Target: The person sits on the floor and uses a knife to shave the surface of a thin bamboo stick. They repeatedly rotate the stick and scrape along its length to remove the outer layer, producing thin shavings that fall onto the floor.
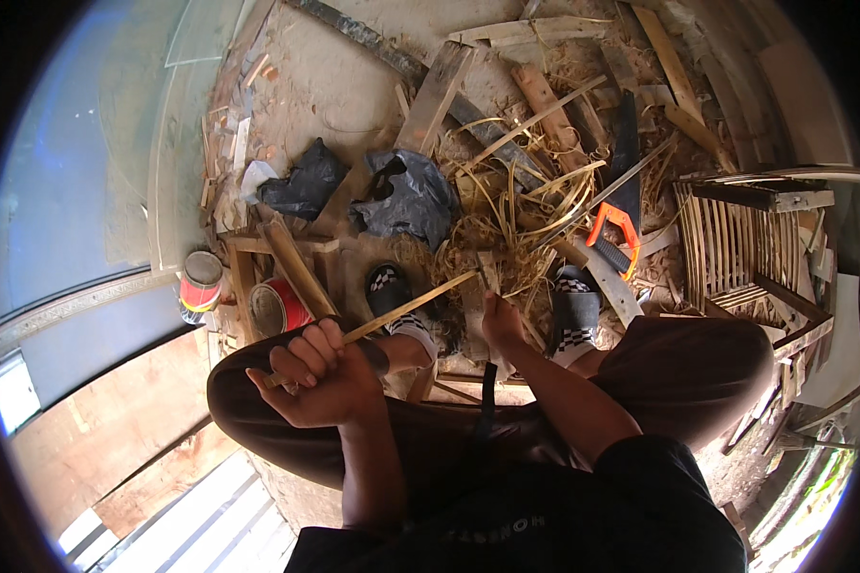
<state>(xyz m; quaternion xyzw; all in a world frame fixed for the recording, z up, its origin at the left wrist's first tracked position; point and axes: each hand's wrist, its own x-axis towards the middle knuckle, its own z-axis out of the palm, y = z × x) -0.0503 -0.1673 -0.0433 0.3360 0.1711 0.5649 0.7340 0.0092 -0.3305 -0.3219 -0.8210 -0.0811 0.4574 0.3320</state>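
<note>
My left hand [320,377] is closed around a thin, pale bamboo strip [406,307]. The strip slants up and to the right across my lap, its far end near my right hand [503,323]. That hand is closed too, with a flat, greyish blade-like piece [488,271] standing out beyond the fingers. The fingers hide where it is gripped, so its exact kind does not show. A narrow black strap-like piece [487,393] hangs by my right forearm. Beneath both hands a wooden block [472,320] lies between my feet.
Curled bamboo shavings [506,224] and planks [438,95] cover the ground ahead. An orange-handled saw [613,237] lies to the right, near a slatted wooden frame [736,244]. Black plastic bags [406,201] lie ahead; red cans [201,279] stand left beside a wooden frame [244,282].
</note>
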